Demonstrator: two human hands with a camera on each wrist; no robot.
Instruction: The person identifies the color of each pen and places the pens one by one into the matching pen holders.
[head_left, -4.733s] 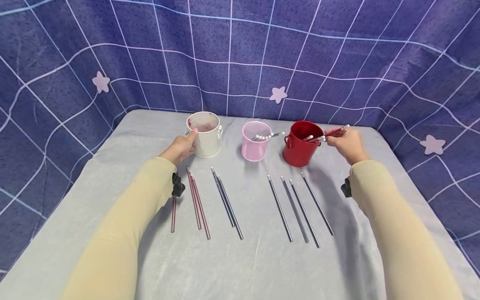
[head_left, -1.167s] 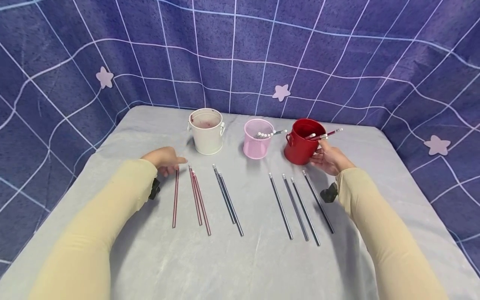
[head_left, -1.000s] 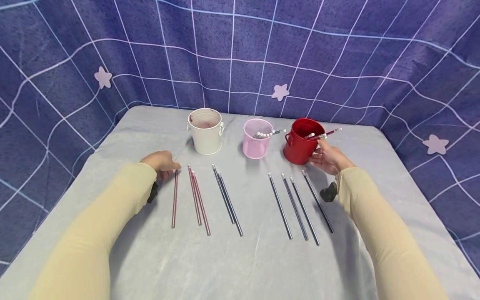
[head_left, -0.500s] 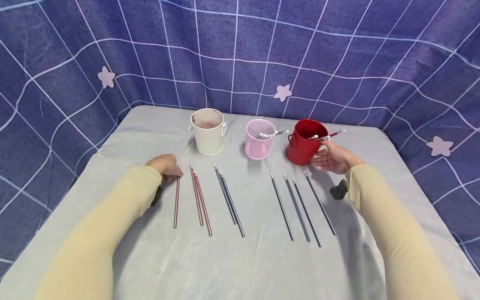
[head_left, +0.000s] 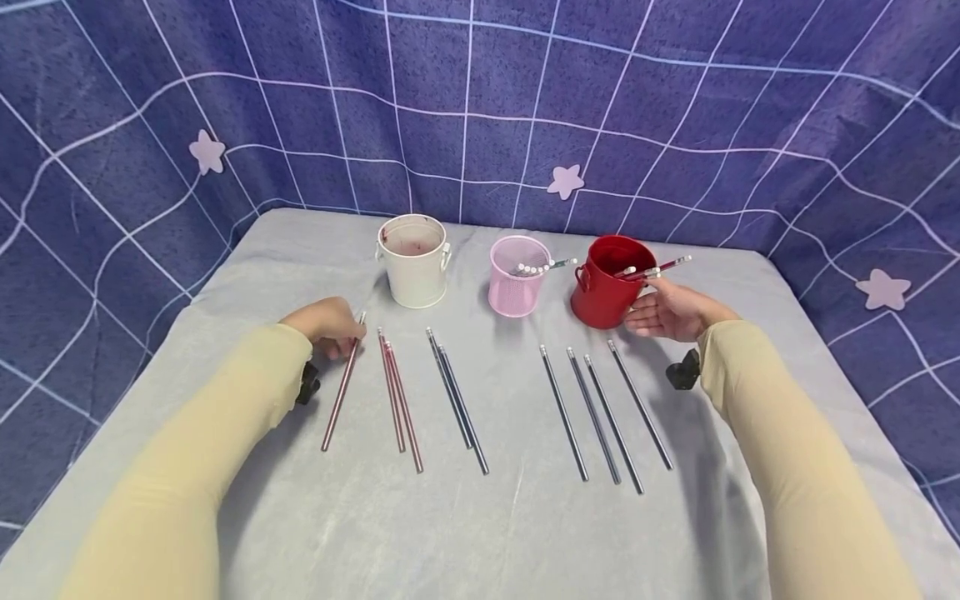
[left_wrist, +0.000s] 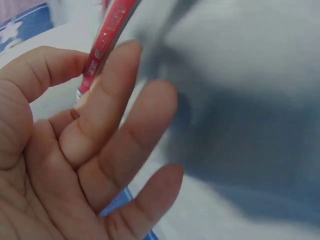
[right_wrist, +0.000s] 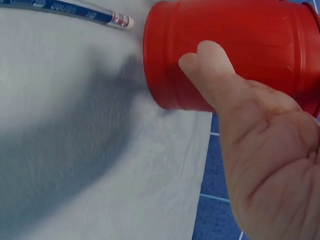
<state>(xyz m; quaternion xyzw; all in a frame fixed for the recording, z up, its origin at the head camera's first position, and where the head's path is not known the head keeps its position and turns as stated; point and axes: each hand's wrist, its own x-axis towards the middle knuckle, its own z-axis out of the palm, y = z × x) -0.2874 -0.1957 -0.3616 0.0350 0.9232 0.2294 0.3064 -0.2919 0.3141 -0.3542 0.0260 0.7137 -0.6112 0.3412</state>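
My left hand point(head_left: 327, 323) pinches a red pencil point(head_left: 342, 392) near its eraser end, between thumb and fingers. In the left wrist view the same red pencil point(left_wrist: 107, 40) slants up from the thumb and index finger, and the other fingers reach loosely past it. Beside the red bucket point(head_left: 603, 292), my right hand point(head_left: 671, 312) has its fingers extended along the bucket's side. The right wrist view shows those straight fingers point(right_wrist: 212, 62) overlapping the red bucket point(right_wrist: 240, 40). Several red pencils point(head_left: 658, 271) lean out of that bucket, over its right rim.
A white bucket point(head_left: 415, 279) and a pink mesh cup point(head_left: 514, 292) holding several pencils stand at the back. Two red pencils point(head_left: 397, 400) and two dark blue pencils point(head_left: 459, 408) lie centre-left. Several dark blue pencils point(head_left: 592, 412) lie centre-right. A blue curtain point(head_left: 480, 117) hangs behind.
My left hand has come from the white bucket to the leftmost red pencil, taken hold of it and tilted it. My right hand has let the red pencils rest in the bucket.
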